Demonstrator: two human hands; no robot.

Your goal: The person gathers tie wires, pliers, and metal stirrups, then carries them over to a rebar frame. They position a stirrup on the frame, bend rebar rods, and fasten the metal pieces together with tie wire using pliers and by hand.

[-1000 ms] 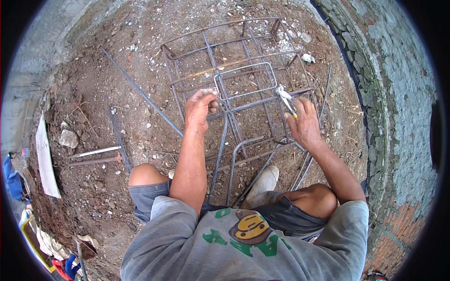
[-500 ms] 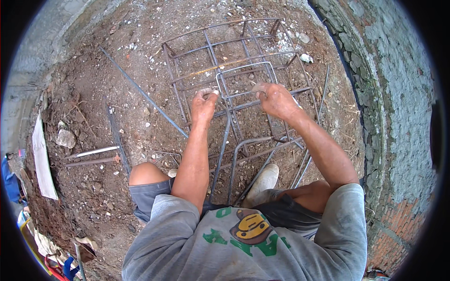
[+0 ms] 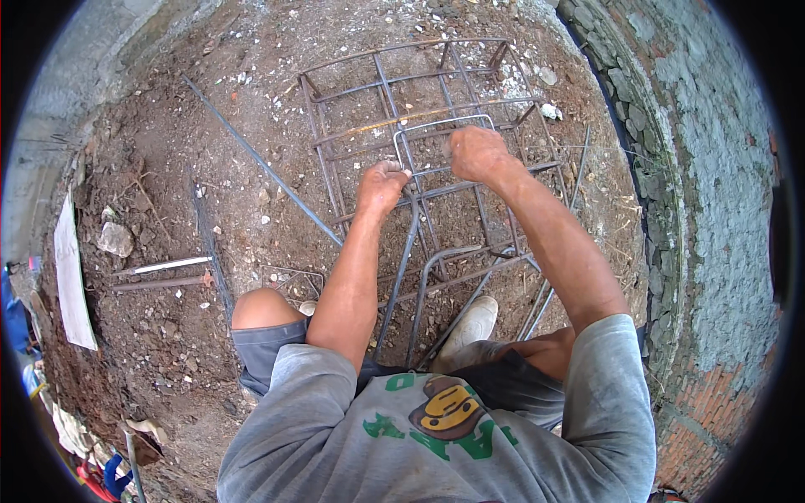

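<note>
A rebar cage (image 3: 375, 84) of rusty bars lies on the ground in front of me. Within it is a lighter, thin rectangular rebar stirrup (image 3: 433, 125). My left hand (image 3: 382, 188) is closed in a pinch at the stirrup's near left corner, where it meets a cage bar. My right hand (image 3: 478, 154) is curled closed over the stirrup's right part. Its fingertips are slightly smeared, and what they hold is hidden. Bent grey bars (image 3: 401, 272) run from the cage's near side toward my legs.
A long straight bar (image 3: 262, 165) lies on the dirt at left, with shorter bars (image 3: 168, 265) and a stone (image 3: 116, 240) beyond. A rough wall (image 3: 725, 210) bounds the right side. My shoe (image 3: 471, 329) stands by the near bars.
My right hand has moved up and slightly left, and turned over the stirrup. My left hand has shifted a little right. The whole view has tilted slightly.
</note>
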